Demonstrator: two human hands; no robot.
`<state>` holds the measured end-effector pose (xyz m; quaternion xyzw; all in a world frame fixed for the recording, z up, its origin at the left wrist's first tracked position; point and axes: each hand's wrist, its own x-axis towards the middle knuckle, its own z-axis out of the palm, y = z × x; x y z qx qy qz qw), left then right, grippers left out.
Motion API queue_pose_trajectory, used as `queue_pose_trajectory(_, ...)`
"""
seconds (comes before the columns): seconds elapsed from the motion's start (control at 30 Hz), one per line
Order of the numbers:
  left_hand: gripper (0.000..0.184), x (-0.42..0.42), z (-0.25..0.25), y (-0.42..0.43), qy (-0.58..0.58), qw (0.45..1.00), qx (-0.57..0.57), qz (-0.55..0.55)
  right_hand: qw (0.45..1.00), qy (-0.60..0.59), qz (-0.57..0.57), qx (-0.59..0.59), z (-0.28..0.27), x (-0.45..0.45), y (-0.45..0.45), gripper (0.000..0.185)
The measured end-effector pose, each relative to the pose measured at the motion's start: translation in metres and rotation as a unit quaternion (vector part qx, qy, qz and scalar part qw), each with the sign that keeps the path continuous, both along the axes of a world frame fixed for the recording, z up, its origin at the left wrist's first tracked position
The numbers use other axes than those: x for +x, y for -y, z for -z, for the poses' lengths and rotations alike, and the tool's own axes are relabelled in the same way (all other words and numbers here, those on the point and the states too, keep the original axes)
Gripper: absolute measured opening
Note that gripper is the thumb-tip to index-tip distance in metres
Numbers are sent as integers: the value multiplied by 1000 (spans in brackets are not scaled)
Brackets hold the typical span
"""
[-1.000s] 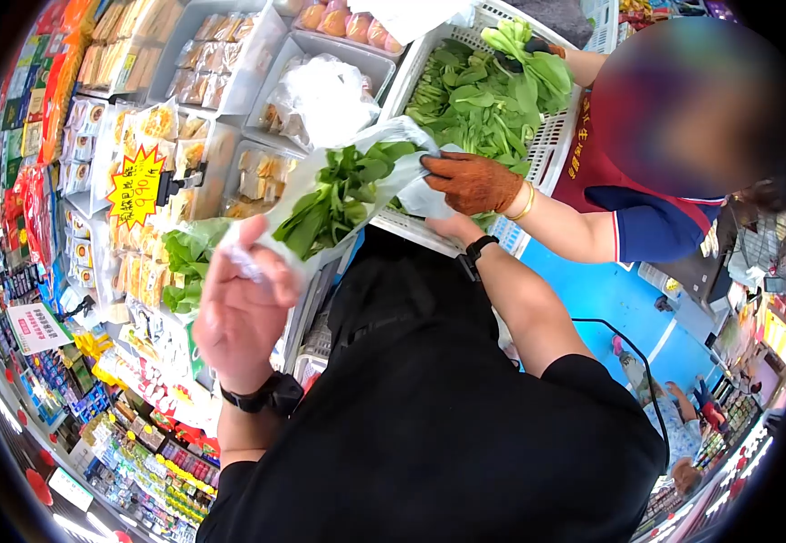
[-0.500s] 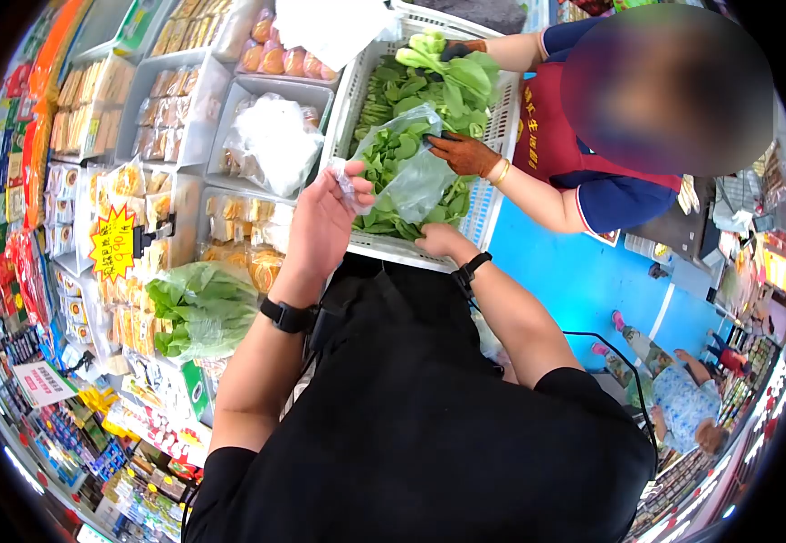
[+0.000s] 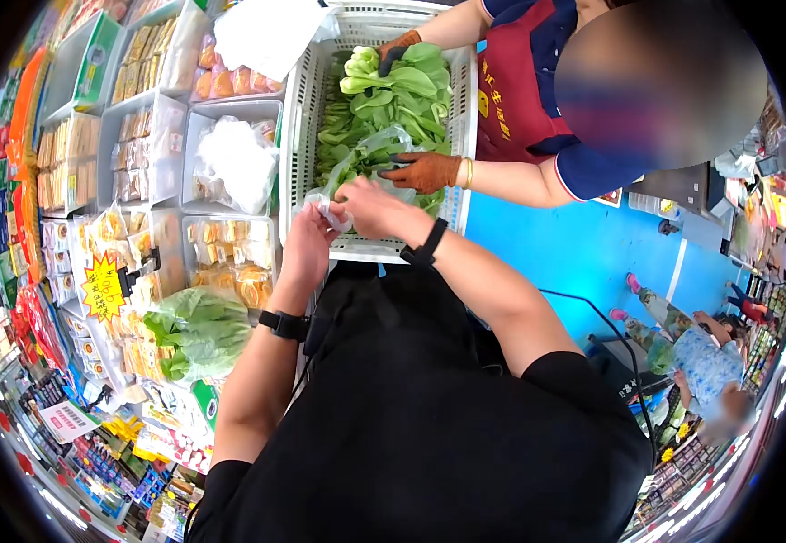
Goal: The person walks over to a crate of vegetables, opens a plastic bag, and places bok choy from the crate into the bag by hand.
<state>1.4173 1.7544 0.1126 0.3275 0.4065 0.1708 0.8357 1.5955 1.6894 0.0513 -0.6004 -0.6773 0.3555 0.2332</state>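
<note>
A clear plastic bag [image 3: 337, 214] with leafy greens lies at the near end of a white crate [image 3: 292, 145]. My left hand [image 3: 307, 242] is closed, its fingers pinching the gathered plastic at the crate's near left corner. Against it, my right hand [image 3: 373, 210] is closed on the same plastic, with its fingertips partly hidden. More bok choy [image 3: 384, 95] fills the crate beyond the bag. A co-worker's gloved hand [image 3: 425, 172] touches the bag's right side, just past my right hand. The co-worker's other gloved hand [image 3: 399, 47] holds bok choy at the far end.
Bins of packaged snacks [image 3: 230, 244] line the left, one holding white plastic bags [image 3: 235, 163]. Bagged greens [image 3: 201, 330] lie on snacks by my left forearm. A yellow price sign [image 3: 104, 285] stands there. The co-worker in a red apron [image 3: 520, 86] stands right of the crate.
My right hand has moved up and left from the crate's near edge to meet my left hand at the plastic. My left hand has turned and lowered. The co-worker's hands shifted with the view.
</note>
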Motion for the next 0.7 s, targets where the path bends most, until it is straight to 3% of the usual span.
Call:
queue_pose_trajectory(0.07,44,2,0,3,-8,1000,2,6,993,-20,95,-67,44,-23,5,32)
queue_pose_trajectory(0.1,45,1,1,4,-14,1000,4,3,997,36,66,29,62,-33,6,20)
queue_pose_trajectory(0.13,45,0,2,6,-21,1000,4,0,997,32,67,27,60,-33,7,20)
queue_pose_trajectory(0.2,46,-3,5,8,-36,999,7,-9,985,158,53,48,45,-29,5,17)
queue_pose_trajectory(0.27,46,-5,7,7,-49,999,13,-19,985,149,64,55,57,-22,8,17)
queue_pose_trajectory(0.33,46,-9,8,5,-74,997,3,-26,979,130,144,-58,76,-19,6,21)
queue_pose_trajectory(0.37,45,-10,10,5,-78,997,4,-24,967,51,162,-189,69,-4,-1,38)
queue_pose_trajectory(0.47,43,-9,27,8,-77,997,3,-2,956,-39,220,-188,58,22,18,32)
queue_pose_trajectory(0.5,43,-6,32,9,-78,997,3,-3,974,67,59,-208,12,51,11,41)
queue_pose_trajectory(0.53,38,1,37,12,-92,996,0,4,974,67,58,-208,37,49,18,41)
queue_pose_trajectory(0.6,33,13,40,18,-105,994,-3,13,966,32,199,-159,113,33,41,43)
queue_pose_trajectory(0.67,21,25,39,25,-111,993,26,42,956,72,225,-172,103,39,42,49)
queue_pose_trajectory(0.7,16,29,37,27,-119,992,12,34,944,83,194,-253,97,45,44,57)
